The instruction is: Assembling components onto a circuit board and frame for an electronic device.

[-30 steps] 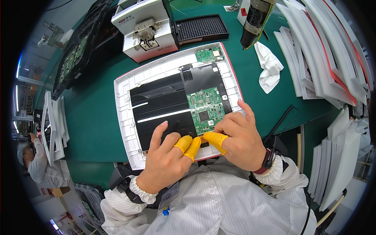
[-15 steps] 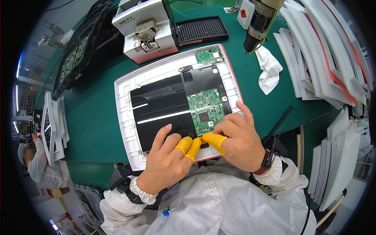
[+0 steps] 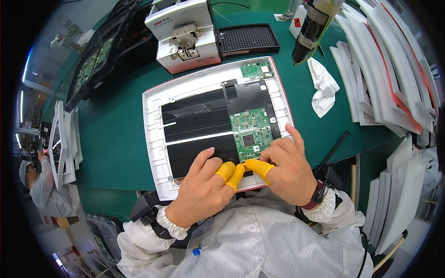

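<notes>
In front of me lies a white frame with a red edge [image 3: 153, 139], face down, with a black display panel [image 3: 194, 127] inside it. A green circuit board [image 3: 251, 132] sits on the panel's right part. At the board's near edge my left hand [image 3: 200, 193] pinches with two fingers in yellow finger cots, other fingers raised. My right hand [image 3: 291, 175] meets it there, a yellow-covered fingertip pressed down beside the left ones and the fingers bent. The fingertips hide whatever small part lies between them. A smaller green board [image 3: 256, 70] sits in the frame's far right corner.
A white machine [image 3: 187, 41] and a black perforated tray [image 3: 248, 39] stand behind the frame. To the right are a hanging black tool [image 3: 306, 44], a white cloth [image 3: 323, 88] and stacked white panels [image 3: 387, 60]. A black rack of boards [image 3: 95, 60] stands left; another person [image 3: 44, 180] works beyond.
The whole scene sits slightly further right in view. Both hands stay at the board's near edge, with fingertips still together.
</notes>
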A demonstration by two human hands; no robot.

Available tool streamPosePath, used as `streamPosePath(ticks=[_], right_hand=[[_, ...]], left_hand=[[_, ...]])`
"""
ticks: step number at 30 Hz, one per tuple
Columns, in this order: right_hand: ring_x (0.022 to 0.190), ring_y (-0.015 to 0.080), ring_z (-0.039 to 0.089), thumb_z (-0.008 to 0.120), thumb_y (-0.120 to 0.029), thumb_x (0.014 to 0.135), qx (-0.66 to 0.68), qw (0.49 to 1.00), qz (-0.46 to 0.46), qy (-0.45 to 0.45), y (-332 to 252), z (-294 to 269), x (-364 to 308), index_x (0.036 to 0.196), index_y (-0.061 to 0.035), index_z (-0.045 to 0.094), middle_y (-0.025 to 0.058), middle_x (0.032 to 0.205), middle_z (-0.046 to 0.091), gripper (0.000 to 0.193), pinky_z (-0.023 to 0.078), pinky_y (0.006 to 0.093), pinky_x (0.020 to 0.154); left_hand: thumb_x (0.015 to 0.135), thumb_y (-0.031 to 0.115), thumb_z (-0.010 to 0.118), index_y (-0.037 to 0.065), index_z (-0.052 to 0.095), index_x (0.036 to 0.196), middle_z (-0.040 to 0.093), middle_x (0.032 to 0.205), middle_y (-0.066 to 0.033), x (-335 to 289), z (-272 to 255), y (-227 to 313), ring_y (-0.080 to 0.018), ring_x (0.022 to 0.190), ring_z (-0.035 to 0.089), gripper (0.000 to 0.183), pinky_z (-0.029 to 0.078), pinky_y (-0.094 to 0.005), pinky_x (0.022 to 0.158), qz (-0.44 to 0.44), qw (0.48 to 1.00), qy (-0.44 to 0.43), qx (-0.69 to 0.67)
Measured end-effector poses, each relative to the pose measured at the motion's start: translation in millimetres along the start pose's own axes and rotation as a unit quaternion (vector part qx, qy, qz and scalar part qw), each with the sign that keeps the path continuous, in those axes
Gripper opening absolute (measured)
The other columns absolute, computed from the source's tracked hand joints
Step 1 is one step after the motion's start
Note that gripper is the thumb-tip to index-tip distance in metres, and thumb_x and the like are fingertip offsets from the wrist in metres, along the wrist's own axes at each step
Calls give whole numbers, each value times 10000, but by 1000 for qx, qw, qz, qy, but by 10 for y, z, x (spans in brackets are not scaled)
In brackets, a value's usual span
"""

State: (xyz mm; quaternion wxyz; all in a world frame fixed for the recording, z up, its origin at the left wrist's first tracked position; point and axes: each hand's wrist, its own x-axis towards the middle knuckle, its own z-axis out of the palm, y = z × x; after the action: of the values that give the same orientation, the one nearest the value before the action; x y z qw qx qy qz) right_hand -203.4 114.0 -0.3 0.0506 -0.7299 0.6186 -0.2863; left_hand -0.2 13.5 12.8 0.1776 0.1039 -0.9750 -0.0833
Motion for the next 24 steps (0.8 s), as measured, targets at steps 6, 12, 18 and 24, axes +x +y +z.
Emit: streamPosePath(ticks=[6,12,18,24], right_hand=[[933,219,570,797,-53,689,-1,1000,3,-15,11,-6,-6,827,-65,777,15,855,594,141,270,588,1170],[966,203,573,760,-59,712,-17,1000,15,4,7,-21,-4,847,-88,776,-3,894,608,140,231,592,1181],[983,186,573,726,-87,745,-18,1000,17,-10,98,-87,-67,845,-98,775,-18,923,614,112,200,599,1186],[961,184,569,733,-100,759,-9,1000,3,-13,84,-81,-40,794,-89,751,-13,884,585,41,205,601,1185]], left_hand=[[672,112,741,35,707,709,693,921,-119,-3,-30,11,-264,959,628,92,449,-524,1073,5,1000,-25,5],[665,130,737,39,706,669,688,858,-137,-16,-8,-3,-271,972,628,96,434,-524,1093,5,1000,-15,3],[724,92,739,23,720,812,696,976,-102,-7,-43,-6,-260,959,629,113,464,-514,1060,3,999,-34,5],[742,92,736,27,724,853,689,981,-93,-10,-33,-21,-256,954,628,129,463,-512,1059,2,1000,-26,-2]])
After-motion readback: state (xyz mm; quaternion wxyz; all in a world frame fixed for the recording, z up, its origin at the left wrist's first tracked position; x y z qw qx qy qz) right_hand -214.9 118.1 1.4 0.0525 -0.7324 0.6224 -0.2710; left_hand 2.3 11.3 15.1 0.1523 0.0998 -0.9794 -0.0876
